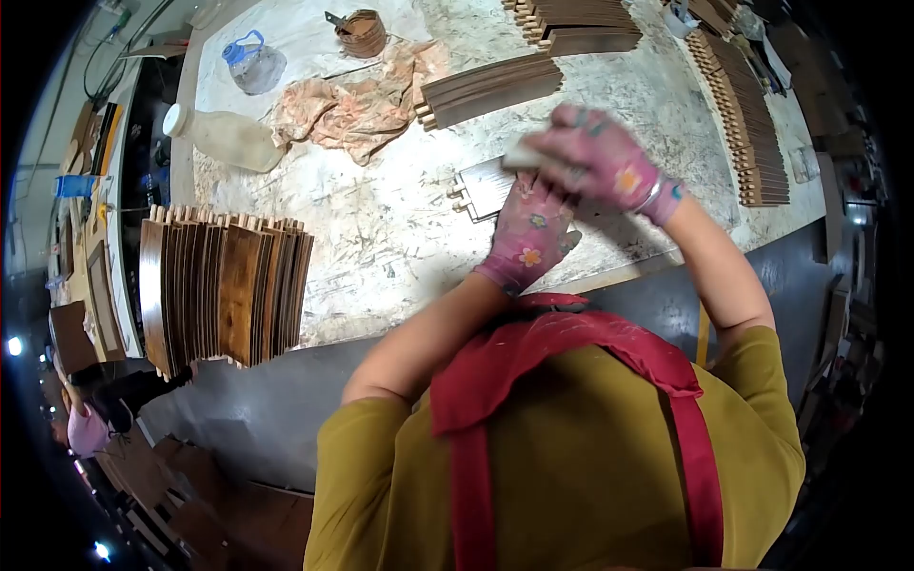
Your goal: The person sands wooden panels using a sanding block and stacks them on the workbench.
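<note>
A dark wooden slat (486, 187) with small pale dowels at its left end lies on the worktable in front of me. My left hand (535, 228), in a pink flowered glove, holds the slat down near its right part; its fingertips are partly covered by my other hand. Just above, my right hand (609, 164), in a matching glove, is closed around a pale, flat block (529, 160) over the slat. Motion blurs that block, so its exact kind is unclear. Beyond the hands lies a short row of similar slats (495, 90).
Upright dowelled slats (224, 290) stand at the table's left front edge. More rows line the back (586, 27) and right side (738, 124). A crumpled cloth (367, 105), a whitish jug (228, 138), a blue-topped container (255, 67) and a brown-filled cup (362, 36) sit back left. Another person (90, 423) is at far left.
</note>
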Action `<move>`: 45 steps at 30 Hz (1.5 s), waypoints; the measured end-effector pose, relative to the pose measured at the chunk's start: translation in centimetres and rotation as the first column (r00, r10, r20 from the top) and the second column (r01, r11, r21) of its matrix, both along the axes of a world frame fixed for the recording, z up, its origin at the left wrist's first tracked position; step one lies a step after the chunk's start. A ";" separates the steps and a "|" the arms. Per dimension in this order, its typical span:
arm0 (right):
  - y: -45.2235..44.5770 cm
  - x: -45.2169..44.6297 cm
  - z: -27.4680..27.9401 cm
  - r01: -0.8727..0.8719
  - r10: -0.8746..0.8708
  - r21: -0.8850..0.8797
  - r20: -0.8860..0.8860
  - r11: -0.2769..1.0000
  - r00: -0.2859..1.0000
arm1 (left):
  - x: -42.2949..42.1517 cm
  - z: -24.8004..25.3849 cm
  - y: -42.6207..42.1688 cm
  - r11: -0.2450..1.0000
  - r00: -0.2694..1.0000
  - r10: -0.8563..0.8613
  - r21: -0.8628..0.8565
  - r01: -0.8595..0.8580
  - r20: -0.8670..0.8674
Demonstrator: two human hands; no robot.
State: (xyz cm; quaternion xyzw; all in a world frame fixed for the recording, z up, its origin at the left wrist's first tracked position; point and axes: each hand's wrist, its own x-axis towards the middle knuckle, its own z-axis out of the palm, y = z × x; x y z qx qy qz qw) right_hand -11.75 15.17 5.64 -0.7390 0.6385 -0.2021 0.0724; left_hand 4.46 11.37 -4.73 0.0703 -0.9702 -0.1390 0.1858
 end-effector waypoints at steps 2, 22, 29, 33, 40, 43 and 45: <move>-0.6 3.1 -1.7 -0.212 0.213 0.023 -0.037 0.977 0.976 | -0.4 -2.4 0.5 0.893 0.998 -0.015 0.450 -0.011 0.055; -2.3 -0.7 -10.3 0.497 -0.164 0.035 0.962 0.867 0.218 | 3.7 3.2 -1.9 0.976 0.976 0.158 0.126 -0.178 0.149; -2.5 -0.5 -9.7 0.411 -0.134 -0.006 0.941 0.912 0.311 | 8.4 2.9 -8.6 0.693 0.915 0.370 0.608 -0.388 0.162; -2.3 -0.3 -9.0 0.421 -0.163 -0.007 0.916 0.907 0.366 | 5.3 2.7 -11.4 0.560 0.898 0.184 0.708 -0.431 0.401; -2.2 -0.2 -9.5 0.453 -0.179 -0.056 0.870 0.890 0.459 | 3.7 3.3 -12.9 0.356 0.844 -0.011 0.791 -0.498 0.536; -2.2 -0.4 -9.6 0.438 -0.200 -0.045 0.845 0.898 0.496 | 3.1 4.2 -12.2 0.314 0.779 -0.003 0.740 -0.595 0.627; -1.7 -0.8 -9.2 0.532 -0.233 0.021 0.913 0.847 0.334 | 3.4 4.7 -12.2 0.911 0.890 0.206 0.251 -0.326 0.406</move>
